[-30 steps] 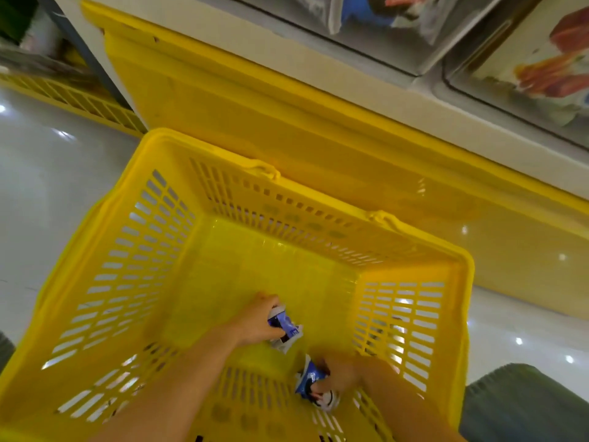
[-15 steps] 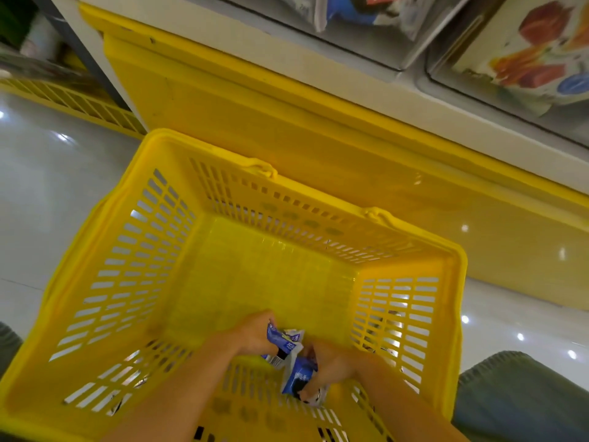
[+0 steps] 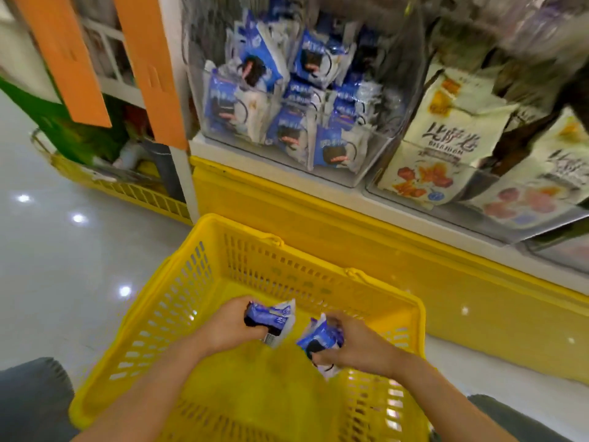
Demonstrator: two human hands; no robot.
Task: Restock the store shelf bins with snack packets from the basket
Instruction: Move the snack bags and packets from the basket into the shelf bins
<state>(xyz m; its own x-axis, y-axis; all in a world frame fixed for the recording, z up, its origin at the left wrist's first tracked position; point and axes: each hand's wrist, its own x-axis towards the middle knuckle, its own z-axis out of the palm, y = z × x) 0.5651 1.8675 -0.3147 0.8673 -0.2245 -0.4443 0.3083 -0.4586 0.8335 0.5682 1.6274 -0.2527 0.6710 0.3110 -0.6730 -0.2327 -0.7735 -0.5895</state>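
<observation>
A yellow slotted basket [image 3: 194,275] stands on the floor below me. My left hand [image 3: 231,325] grips a blue-and-white snack packet [image 3: 273,317] above the basket. My right hand [image 3: 353,344] grips a second blue-and-white snack packet [image 3: 318,341] just to its right. Straight ahead, a clear shelf bin [image 3: 357,173] holds several matching blue cookie packets [image 3: 287,100]. Both hands are well below the bin and apart from each other.
To the bin's right, another clear bin [image 3: 510,231] holds cream-coloured snack bags [image 3: 446,138]. A yellow shelf base [image 3: 350,237] runs under the bins. Orange strips [image 3: 149,68] hang at the upper left. Glossy white floor [image 3: 63,250] lies to the left.
Both hands have risen from the basket bottom to above it, each with a packet. My view has tilted up, so the shelf bins are now visible.
</observation>
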